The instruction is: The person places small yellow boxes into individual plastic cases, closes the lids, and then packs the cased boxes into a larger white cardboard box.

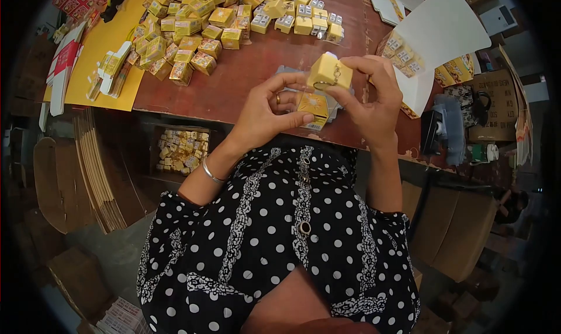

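Between thumb and fingers of my right hand (377, 97) is a yellow cube keychain (328, 69) with a small chain and metal ring hanging on its side. My left hand (264, 109), with a ring and a bangle, is closed on a small yellow carton (314, 105) printed with an orange pattern. The cube is just above the carton, near its upper end. A clear plastic piece (339, 100) shows behind the carton; its shape is partly hidden.
Many small yellow cartons (190, 42) are heaped at the back left, beside a group of cube keychains (304, 16). A white display box (447, 27) holding several cubes stands open at right. Flat cartons (114, 65) lie on a yellow sheet. Below, a box (181, 150) contains more cubes.
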The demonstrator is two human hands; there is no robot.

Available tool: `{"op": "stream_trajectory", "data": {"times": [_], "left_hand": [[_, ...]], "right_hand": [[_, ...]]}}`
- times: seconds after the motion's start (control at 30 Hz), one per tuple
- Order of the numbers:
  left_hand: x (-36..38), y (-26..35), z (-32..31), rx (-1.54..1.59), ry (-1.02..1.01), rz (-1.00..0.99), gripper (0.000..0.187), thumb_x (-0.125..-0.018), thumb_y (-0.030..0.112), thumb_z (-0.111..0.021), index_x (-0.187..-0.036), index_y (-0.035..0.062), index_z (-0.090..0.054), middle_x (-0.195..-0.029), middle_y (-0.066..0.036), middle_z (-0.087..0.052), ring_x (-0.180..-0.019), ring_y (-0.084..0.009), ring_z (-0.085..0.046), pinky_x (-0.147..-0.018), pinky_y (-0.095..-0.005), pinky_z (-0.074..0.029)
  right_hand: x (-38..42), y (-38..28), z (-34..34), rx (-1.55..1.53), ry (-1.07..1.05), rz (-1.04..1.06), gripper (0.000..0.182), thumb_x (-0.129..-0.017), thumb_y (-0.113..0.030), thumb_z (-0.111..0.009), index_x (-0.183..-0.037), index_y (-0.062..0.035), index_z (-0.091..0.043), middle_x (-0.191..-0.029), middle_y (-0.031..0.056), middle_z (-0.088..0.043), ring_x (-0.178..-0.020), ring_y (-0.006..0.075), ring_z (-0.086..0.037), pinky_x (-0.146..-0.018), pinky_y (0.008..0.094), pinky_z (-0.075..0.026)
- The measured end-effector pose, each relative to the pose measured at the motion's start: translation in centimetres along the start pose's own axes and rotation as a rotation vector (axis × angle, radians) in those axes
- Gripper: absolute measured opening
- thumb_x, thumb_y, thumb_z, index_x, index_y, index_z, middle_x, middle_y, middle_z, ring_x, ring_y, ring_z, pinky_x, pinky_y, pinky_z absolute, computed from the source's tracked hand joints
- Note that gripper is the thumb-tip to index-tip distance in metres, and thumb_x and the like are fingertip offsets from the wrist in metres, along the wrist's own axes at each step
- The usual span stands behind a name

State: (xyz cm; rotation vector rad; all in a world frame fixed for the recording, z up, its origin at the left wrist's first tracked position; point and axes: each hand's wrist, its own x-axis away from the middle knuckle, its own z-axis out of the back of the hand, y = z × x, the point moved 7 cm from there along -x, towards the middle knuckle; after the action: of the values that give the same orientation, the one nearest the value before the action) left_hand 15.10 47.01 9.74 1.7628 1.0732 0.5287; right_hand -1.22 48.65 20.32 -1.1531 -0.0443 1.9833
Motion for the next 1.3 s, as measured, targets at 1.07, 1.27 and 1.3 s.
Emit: {"op": "stream_trajectory", "data": {"times": [1.07, 1.27, 1.3], "left_hand": [[4.7, -5.4, -0.3, -0.126, -0.030, 0.065, 0.015, -0.086, 0.001, -0.077, -0.099, 0.0002, -0.069, -0.119, -0.009, -0.061, -0.108, -0.0165, -0.065, -0.101, -0.0327, -0.054], [4.1, -3.4, -0.9, -0.300, -0.111, -0.029, 0.014, -0.084, 0.006, -0.080, -0.095, 0.0005, -0.072, -0.109, -0.008, -0.067, -0.104, -0.0155, -0.066, -0.091, -0.0287, -0.054], [4.0, -3.2, -0.8, -0.300, -0.111, -0.028, 0.014, -0.084, 0.006, -0.080, -0.095, 0.0005, -0.072, -0.109, -0.008, -0.067, -0.104, -0.0155, -0.066, -0.091, -0.0287, -0.054]], "right_hand": [[15.1, 0.3, -4.4, -0.653, -0.101, -0.401, 0.019, -0.089, 0.005, -0.068, -0.103, -0.0004, -0.056, -0.118, 0.0194, -0.068, -0.125, 0.0314, -0.057, -0.107, 0.0392, -0.045], [14.2, 0.1, -5.0, -0.886, -0.133, -0.697, 0.016, -0.087, 0.007, -0.070, -0.098, 0.0005, -0.060, -0.109, 0.0130, -0.067, -0.116, 0.0204, -0.061, -0.101, 0.0335, -0.049], [13.8, -0.1, -4.8, -0.886, -0.133, -0.696, 0.016, -0.087, 0.007, -0.070, -0.098, 0.0005, -0.060, -0.109, 0.0130, -0.067, -0.116, 0.0204, -0.061, -0.101, 0.0335, -0.049]]}}
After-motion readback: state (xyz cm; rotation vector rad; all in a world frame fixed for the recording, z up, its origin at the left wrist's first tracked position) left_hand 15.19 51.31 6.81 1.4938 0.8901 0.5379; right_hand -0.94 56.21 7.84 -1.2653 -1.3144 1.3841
